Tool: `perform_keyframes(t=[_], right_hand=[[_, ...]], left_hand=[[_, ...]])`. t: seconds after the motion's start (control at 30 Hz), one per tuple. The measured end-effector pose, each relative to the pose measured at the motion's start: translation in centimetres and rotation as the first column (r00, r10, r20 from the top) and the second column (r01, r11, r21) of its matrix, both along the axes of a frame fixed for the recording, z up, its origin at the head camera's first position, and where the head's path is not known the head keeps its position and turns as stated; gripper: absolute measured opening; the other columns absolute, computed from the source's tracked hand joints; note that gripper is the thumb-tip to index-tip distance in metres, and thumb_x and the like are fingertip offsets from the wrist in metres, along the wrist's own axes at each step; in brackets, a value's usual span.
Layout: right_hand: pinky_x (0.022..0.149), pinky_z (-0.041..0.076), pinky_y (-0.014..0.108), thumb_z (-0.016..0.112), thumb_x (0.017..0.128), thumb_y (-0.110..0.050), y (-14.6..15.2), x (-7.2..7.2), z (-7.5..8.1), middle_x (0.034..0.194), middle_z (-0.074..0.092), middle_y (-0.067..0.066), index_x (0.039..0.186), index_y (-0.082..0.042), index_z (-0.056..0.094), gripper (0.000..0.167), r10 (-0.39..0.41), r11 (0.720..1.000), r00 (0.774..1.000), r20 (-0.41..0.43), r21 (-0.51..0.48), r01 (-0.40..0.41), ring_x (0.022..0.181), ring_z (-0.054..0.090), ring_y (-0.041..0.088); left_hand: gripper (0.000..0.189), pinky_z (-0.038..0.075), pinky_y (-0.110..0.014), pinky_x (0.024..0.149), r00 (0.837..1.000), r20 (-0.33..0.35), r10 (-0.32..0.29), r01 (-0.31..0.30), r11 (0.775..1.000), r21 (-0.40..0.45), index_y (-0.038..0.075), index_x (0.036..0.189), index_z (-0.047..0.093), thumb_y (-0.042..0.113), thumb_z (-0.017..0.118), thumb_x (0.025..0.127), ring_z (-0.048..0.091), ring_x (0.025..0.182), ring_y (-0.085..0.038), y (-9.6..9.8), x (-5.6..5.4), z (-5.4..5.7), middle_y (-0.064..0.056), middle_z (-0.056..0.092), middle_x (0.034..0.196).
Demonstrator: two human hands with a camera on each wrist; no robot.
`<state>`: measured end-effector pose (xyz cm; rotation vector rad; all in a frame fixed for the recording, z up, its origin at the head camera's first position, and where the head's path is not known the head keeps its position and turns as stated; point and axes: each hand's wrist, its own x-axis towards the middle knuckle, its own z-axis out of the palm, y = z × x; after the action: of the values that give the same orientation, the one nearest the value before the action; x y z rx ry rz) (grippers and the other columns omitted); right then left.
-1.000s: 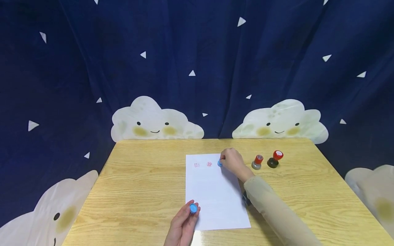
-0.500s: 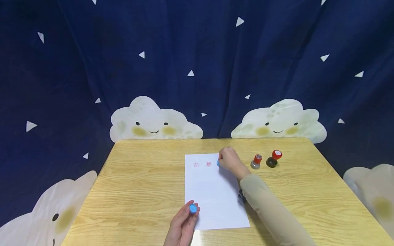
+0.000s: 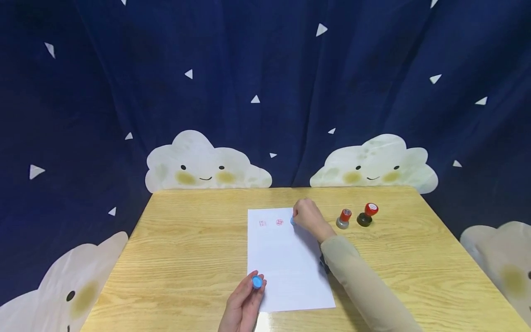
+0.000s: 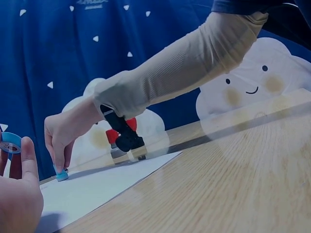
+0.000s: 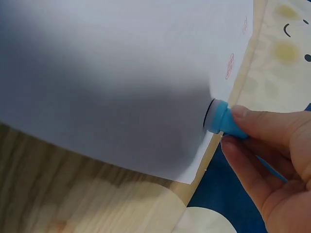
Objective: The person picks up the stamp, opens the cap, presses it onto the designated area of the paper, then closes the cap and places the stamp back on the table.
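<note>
My right hand (image 3: 309, 217) pinches a blue self-inking stamp (image 5: 226, 121) between thumb and fingers. The stamp stands upright on a white sheet of paper (image 3: 286, 263) near its far right corner, its base at the paper; in the head view the hand covers most of it. Two red stamp marks (image 3: 280, 222) lie in a row left of it. By the sheet's near left corner, my left hand (image 3: 244, 302) holds a round blue cap (image 3: 257, 281) in its fingertips, the hollow side facing up.
Right of the paper stand a red-and-grey stamp (image 3: 343, 219) and a red-handled black stamp (image 3: 367, 215). They rest on a wooden table (image 3: 199, 249). Behind its far edge hangs a dark blue curtain (image 3: 232, 92) with cloud figures. My right sleeve (image 3: 365, 286) crosses the paper's right side.
The right hand has shifted very slightly left with the blue stamp and now hides more of it. The left hand keeps its hold on the cap. The head view has drifted a little.
</note>
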<state>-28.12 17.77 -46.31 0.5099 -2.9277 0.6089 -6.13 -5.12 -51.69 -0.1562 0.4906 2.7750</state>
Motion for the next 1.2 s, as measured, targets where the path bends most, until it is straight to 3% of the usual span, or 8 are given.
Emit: perform_keyframes(t=[0.13,0.37,0.5,0.77,0.97,1.2], right_hand=[[0.053,0.046,0.025,0.076,0.066,0.009,-0.02,-0.24,0.28,0.055,0.056,-0.006,0.052,-0.013,0.062,0.030,0.020,1.000,1.000,-0.012,0.009,-0.020,0.057,0.049,0.014],[0.045,0.040,0.023,0.063,0.063,0.015,-0.34,-0.69,0.56,0.047,0.050,-0.006,0.048,-0.012,0.059,0.031,0.027,0.999,0.998,-0.060,0.031,-0.025,0.050,0.045,0.014],[0.045,0.035,0.022,0.062,0.064,0.015,-0.37,-0.69,0.40,0.045,0.046,-0.007,0.047,-0.012,0.056,0.032,0.024,1.000,0.998,-0.053,0.004,-0.024,0.050,0.041,0.013],[0.046,0.034,0.022,0.063,0.065,0.015,-0.26,-0.23,0.03,0.046,0.045,-0.007,0.046,-0.013,0.054,0.035,0.001,1.000,1.000,-0.016,-0.009,-0.002,0.050,0.041,0.013],[0.046,0.036,0.023,0.062,0.063,0.015,-0.29,-0.16,-0.16,0.048,0.047,-0.007,0.047,-0.013,0.054,0.033,0.006,1.000,1.000,-0.031,-0.008,-0.006,0.052,0.044,0.014],[0.045,0.033,0.021,0.062,0.065,0.015,-0.36,-0.16,-0.04,0.048,0.046,-0.006,0.047,-0.012,0.054,0.034,-0.012,0.999,1.000,0.009,-0.043,0.012,0.051,0.042,0.013]], left_hand=[[0.017,0.035,-0.028,0.115,1.000,0.021,-0.009,0.008,0.999,0.036,-0.001,0.113,0.061,0.000,0.049,0.102,0.057,0.119,-0.025,-0.06,-0.06,0.05,-0.019,0.047,0.123],[0.018,0.035,-0.028,0.115,1.000,0.020,-0.009,0.008,0.999,0.049,-0.002,0.114,0.061,-0.001,0.048,0.102,0.058,0.118,-0.024,0.14,-0.23,0.08,-0.020,0.047,0.123],[0.018,0.036,-0.028,0.114,1.000,0.002,-0.011,0.010,0.999,0.043,-0.001,0.114,0.061,0.000,0.048,0.102,0.058,0.117,-0.023,0.04,-0.33,0.00,-0.019,0.049,0.122],[0.022,0.037,-0.026,0.113,0.996,-0.063,-0.061,0.069,0.990,0.122,-0.003,0.115,0.062,-0.001,0.043,0.104,0.062,0.114,-0.024,-0.31,-0.14,-0.26,-0.018,0.057,0.117],[0.021,0.036,-0.026,0.113,0.997,-0.046,-0.055,0.061,0.991,0.122,-0.002,0.115,0.062,0.000,0.044,0.103,0.061,0.115,-0.024,-0.34,-0.08,-0.03,-0.017,0.057,0.117],[0.022,0.036,-0.026,0.113,0.998,-0.050,-0.047,0.052,0.992,0.116,-0.002,0.115,0.062,-0.001,0.043,0.104,0.061,0.115,-0.024,-0.40,-0.13,0.09,-0.017,0.057,0.117]])
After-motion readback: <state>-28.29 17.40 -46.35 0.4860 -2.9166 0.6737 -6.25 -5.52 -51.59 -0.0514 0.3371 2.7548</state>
